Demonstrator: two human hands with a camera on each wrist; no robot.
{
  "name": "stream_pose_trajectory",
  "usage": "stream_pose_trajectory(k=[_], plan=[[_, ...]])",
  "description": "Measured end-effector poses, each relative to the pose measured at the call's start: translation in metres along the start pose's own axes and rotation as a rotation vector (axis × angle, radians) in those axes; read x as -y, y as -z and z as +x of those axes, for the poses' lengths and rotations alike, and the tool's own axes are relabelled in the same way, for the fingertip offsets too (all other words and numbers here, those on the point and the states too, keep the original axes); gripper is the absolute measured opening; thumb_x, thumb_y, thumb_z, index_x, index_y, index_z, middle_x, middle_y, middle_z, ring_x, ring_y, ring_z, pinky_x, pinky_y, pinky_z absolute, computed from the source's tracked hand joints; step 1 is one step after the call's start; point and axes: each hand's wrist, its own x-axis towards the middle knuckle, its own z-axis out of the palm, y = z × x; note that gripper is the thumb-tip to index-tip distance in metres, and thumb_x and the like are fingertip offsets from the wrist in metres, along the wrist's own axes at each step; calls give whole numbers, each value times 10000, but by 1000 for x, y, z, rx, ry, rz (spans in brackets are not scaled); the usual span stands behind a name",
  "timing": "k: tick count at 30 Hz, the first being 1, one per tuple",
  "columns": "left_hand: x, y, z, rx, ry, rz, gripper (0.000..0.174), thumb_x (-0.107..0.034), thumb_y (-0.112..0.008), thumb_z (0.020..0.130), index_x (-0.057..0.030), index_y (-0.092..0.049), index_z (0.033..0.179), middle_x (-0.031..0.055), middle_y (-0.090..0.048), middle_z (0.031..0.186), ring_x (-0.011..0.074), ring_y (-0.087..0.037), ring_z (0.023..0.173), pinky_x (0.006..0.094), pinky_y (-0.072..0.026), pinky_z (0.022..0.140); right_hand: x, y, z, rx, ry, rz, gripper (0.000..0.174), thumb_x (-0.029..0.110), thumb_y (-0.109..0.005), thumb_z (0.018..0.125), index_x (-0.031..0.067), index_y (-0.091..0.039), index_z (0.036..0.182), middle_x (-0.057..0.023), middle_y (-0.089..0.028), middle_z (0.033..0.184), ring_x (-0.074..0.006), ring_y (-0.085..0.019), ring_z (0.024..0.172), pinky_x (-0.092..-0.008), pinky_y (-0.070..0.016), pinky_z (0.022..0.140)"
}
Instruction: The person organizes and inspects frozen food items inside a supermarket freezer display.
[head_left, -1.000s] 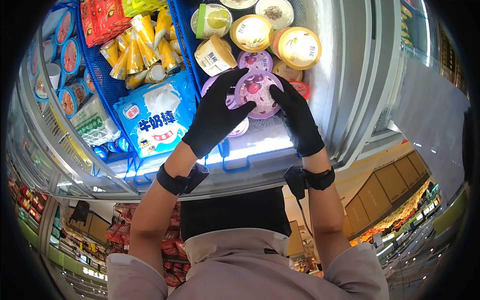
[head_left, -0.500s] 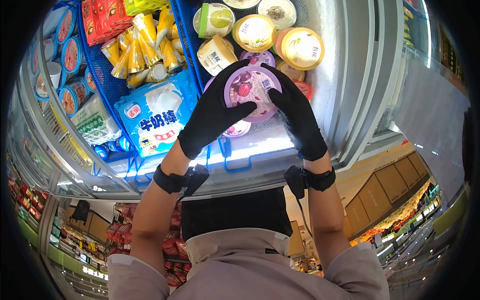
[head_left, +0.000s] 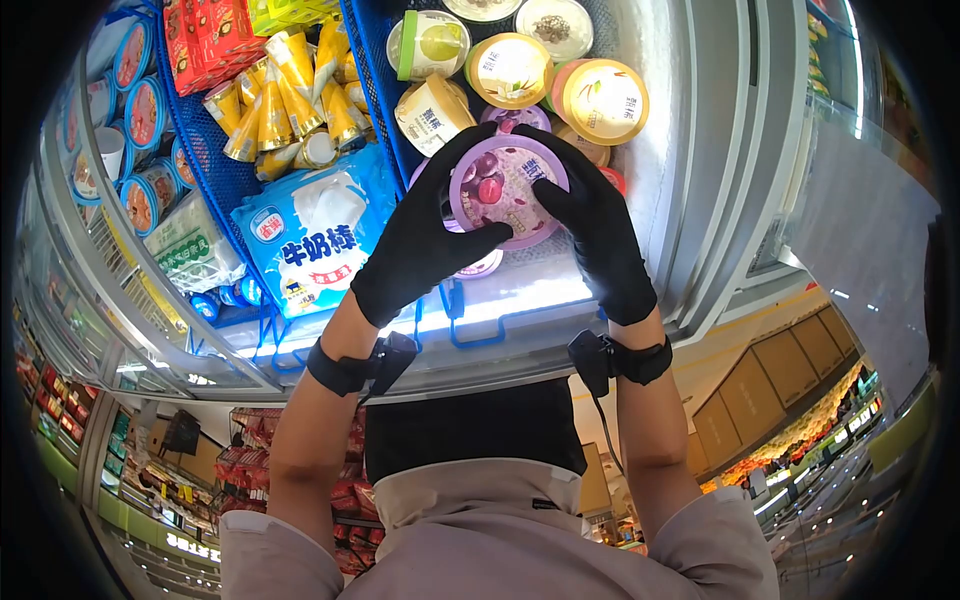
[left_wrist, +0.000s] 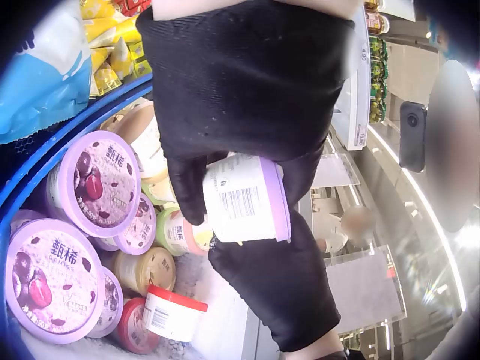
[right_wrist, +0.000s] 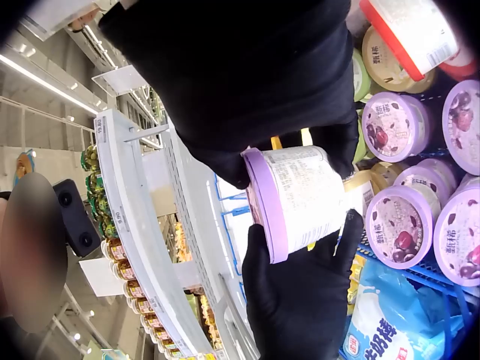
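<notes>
Both black-gloved hands hold one ice cream tub point(head_left: 508, 192) with a purple lid and a dark-fruit picture, above the freezer. My left hand point(head_left: 425, 230) grips it from the left, its thumb lying over the lid's near edge. On the other side my right hand point(head_left: 598, 225) curls round the rim, thumb on the lid. The tub's white side point(left_wrist: 241, 202) with a barcode shows in the left wrist view; its purple lid point(right_wrist: 267, 206) faces the person in the right wrist view. More purple-lidded tubs point(left_wrist: 54, 281) lie below the hands.
Yellow-lidded tubs point(head_left: 603, 98) and a green-labelled tub point(head_left: 428, 45) lie behind the hands. Left of a blue mesh divider point(head_left: 372, 75) are a blue ice cream bag point(head_left: 318, 240) and yellow cones point(head_left: 285, 95). The freezer's metal edge point(head_left: 470, 375) runs before the person.
The tub has come slightly nearer the camera, its lid looking larger and its print turned a little. Both hands keep their grip on it.
</notes>
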Motion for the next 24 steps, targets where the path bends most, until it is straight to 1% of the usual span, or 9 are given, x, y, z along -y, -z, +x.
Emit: stream_pose_trajectory(k=[8,10,11,13,14,16,20,22,24], plan=[[1,-2,-2,-44,14,25,826,-68,-768,680,-53,-331,1381,110,-454,1322,209,-453,1220,341,-391,1018,-3,0,2,-7,7,2,516,96,-618,854,6,-432,1328,-119,-521,1283,-175,-503,1161,-306,-401,997],[6,0,0,-37,-7,6,892,-83,-804,641,-58,-318,1389,112,-445,1332,214,-445,1233,346,-392,1021,-4,1,3,-4,36,-16,504,112,-614,859,5,-443,1321,-117,-538,1264,-168,-508,1154,-300,-402,988],[4,-1,-1,-37,-7,4,892,-83,-804,641,-58,-318,1389,112,-445,1332,214,-445,1233,346,-392,1021,-3,0,3,-4,35,-17,504,112,-614,859,5,-443,1321,-117,-538,1264,-168,-508,1154,-300,-402,988],[-3,-3,-1,-16,-64,159,966,-105,-843,589,-64,-309,1393,112,-439,1340,216,-440,1242,347,-392,1024,-2,-1,2,-51,20,-15,481,141,-602,869,6,-462,1309,-107,-562,1227,-154,-523,1127,-289,-411,964],[-3,-3,0,-17,-64,158,966,-105,-843,589,-64,-309,1393,112,-439,1340,216,-440,1242,347,-392,1024,-4,0,2,-51,19,-15,481,141,-602,869,6,-462,1309,-107,-562,1227,-154,-523,1127,-289,-411,964],[-3,-1,2,-14,-118,326,1002,-123,-869,551,-67,-322,1388,108,-454,1327,215,-455,1230,341,-403,1015,-10,2,3,-88,-45,146,460,177,-582,882,11,-478,1298,-96,-577,1196,-143,-535,1099,-282,-418,943],[-8,-1,2,-16,-110,311,982,-136,-874,548,-67,-345,1373,102,-476,1306,212,-475,1213,332,-415,1002,-6,-5,2,-62,-13,93,433,160,-561,890,-8,-484,1281,-88,-566,1198,-139,-533,1111,-280,-411,956],[-11,0,2,-6,-128,282,939,-177,-856,588,-56,-354,1373,129,-452,1352,254,-474,1223,360,-394,1026,-6,-6,2,-73,-41,168,420,162,-559,891,-8,-496,1270,-88,-567,1199,-138,-536,1107,-281,-417,952],[-16,0,-1,-16,-130,302,911,-172,-852,595,-61,-371,1362,127,-447,1357,254,-472,1226,361,-395,1025,-2,-8,1,-61,-20,126,424,161,-557,892,-6,-491,1275,-91,-565,1201,-142,-533,1112,-285,-411,960]])
